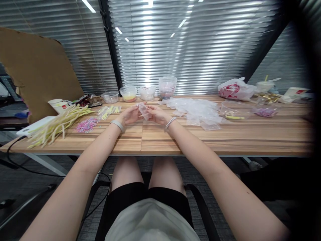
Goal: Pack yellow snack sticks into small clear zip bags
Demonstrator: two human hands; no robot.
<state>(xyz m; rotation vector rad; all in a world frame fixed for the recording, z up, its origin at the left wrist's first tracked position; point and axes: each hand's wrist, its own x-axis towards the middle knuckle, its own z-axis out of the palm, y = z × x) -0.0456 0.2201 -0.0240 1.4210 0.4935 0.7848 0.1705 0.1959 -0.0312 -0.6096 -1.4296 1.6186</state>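
- Pinched between left hand (131, 114) and right hand (158, 114): one small clear bag (144, 111). I judge that two-sided support keeps it steady.
- Location: small clear bag is left of the bag pile (198, 110), my landmark, and apart from it.
- Bag pile lies near the right hand, presumably for easy reach.
- Appearance: transparent, thin-looking, tilted; I cannot tell its contents.

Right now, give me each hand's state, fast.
Left hand: against the small clear bag; whether its grip is open or closed cannot be told.
Right hand: closed, holding that small clear bag.
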